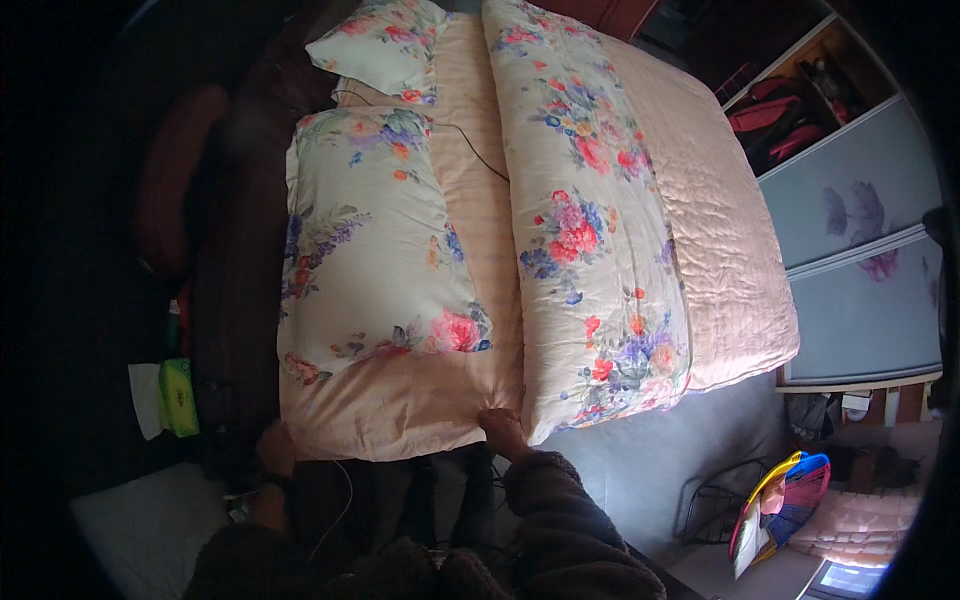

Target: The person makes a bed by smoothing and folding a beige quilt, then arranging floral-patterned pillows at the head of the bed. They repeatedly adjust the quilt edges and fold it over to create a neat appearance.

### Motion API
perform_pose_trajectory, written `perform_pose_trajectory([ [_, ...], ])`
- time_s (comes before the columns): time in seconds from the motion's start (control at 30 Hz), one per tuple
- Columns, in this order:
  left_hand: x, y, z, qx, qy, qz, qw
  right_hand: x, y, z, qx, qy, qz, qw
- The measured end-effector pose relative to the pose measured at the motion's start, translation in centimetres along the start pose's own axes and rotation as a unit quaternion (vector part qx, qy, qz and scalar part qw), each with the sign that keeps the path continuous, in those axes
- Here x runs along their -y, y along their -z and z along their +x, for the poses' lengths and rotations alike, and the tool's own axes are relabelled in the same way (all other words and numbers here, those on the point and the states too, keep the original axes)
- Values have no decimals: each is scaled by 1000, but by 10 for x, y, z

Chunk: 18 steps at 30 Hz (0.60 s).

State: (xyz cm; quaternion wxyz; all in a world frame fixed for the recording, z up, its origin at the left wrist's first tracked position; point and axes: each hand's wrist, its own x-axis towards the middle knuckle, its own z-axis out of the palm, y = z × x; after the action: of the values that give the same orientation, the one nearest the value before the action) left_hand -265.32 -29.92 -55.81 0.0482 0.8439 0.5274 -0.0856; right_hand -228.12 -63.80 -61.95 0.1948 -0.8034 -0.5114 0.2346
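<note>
A peach-pink bed sheet [400,400] covers the bed, its near edge running between my two hands. At the near left corner my left hand [277,447] is closed on the sheet, though its fingers are dim. Farther right, beside the folded quilt, my right hand [505,432] pinches the sheet's edge, and creases fan out from it. A white floral pillow [385,260] lies on the sheet beyond my hands. Behind that is a second floral pillow [385,45]. The white floral quilt [580,235] stretches lengthwise along the middle of the bed, folded into a long band.
A quilted pink cover [715,240] spreads over the bed's right side. Sliding-door cabinet [860,260] stands to the right. On the floor sits a colourful round woven item [790,505] beside a dark metal frame [715,505]. A green tissue pack [180,397] lies left; a thin cable [480,155] crosses the sheet.
</note>
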Motion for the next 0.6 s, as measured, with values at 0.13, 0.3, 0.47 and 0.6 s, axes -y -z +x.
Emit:
perform_pose_trajectory([
  [0.13,9,4,5,30,-27,104,994,-17,3,15,54,-54,44,996],
  [0.3,19,5,5,43,-52,143,987,-45,-36,21,25,58,5,998],
  [0.47,20,0,4,99,-31,151,983,-47,-87,12,-42,47,-60,996],
  [0.6,6,-6,14,130,-25,114,985,-36,-93,15,47,-75,-69,994],
])
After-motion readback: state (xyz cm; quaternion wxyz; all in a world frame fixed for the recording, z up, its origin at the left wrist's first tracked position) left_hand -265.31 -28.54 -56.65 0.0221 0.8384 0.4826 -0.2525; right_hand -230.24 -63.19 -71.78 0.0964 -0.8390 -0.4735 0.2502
